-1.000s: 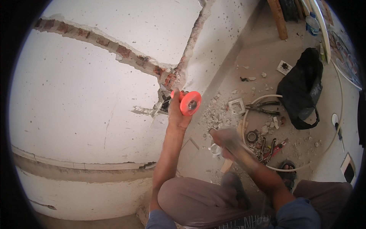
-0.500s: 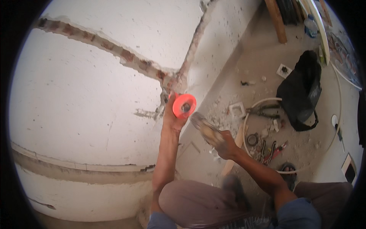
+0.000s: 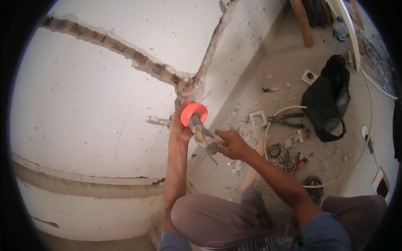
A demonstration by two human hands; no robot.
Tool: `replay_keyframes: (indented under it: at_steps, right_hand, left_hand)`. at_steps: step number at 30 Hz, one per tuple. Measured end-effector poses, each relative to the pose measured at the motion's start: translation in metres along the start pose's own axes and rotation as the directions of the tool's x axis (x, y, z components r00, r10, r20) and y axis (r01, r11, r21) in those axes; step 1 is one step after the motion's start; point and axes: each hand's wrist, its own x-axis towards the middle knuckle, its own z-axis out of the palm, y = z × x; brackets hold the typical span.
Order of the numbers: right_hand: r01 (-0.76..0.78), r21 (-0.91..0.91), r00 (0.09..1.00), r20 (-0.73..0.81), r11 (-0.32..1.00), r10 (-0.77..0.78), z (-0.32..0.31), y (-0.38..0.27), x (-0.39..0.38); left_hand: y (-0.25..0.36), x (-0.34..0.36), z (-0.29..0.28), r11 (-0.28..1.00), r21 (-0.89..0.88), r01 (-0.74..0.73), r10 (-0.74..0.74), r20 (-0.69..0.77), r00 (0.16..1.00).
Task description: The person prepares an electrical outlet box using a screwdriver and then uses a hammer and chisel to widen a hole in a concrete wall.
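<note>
My left hand (image 3: pixel 179 130) is closed round a chisel with a bright orange-red round hand guard (image 3: pixel 202 109), its tip hidden against the broken wall where the cut grooves (image 3: pixel 140 57) meet. In my right hand (image 3: pixel 235 145) is a worn hammer (image 3: pixel 204 136), gripped by its handle. The hammer head lies at the chisel's struck end, in the middle of the guard; from here it looks to be touching. The wall (image 3: pixel 92 104) round the grooves is white and speckled, with bare brick showing inside the cuts.
Rubble is scattered over the floor on the right, with a white socket box (image 3: pixel 258 119), pliers (image 3: pixel 289 121), a tape roll (image 3: pixel 274 150) and a black bag (image 3: pixel 326 98). Pale flexible conduit (image 3: pixel 356 163) loops round them. A wooden strip (image 3: pixel 251 175) lies near my knee.
The hammer has swung left and onto the chisel's end; it was apart and blurred before. My left hand and the chisel sit slightly further left in the picture.
</note>
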Motion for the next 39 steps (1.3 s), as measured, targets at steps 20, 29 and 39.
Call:
replay_keyframes:
  at_steps: [20,29,39]
  right_hand:
    - [0.017,0.144,0.997,0.068,0.989,-0.027,-0.011,-0.052,-0.045]
    - [-0.196,0.571,0.942,-0.117,0.797,0.315,-0.033,-0.019,-0.080]
    - [0.109,0.490,0.960,-0.277,0.865,0.036,-0.057,-0.063,-0.057]
  left_hand:
    - [-0.008,0.009,-0.012,0.991,-0.090,0.099,-0.095,0.045,0.994]
    - [-0.041,0.003,0.029,0.990,-0.075,-0.120,0.119,-0.022,0.993]
    - [-0.030,0.007,0.066,0.976,-0.099,-0.193,0.184,-0.090,0.979]
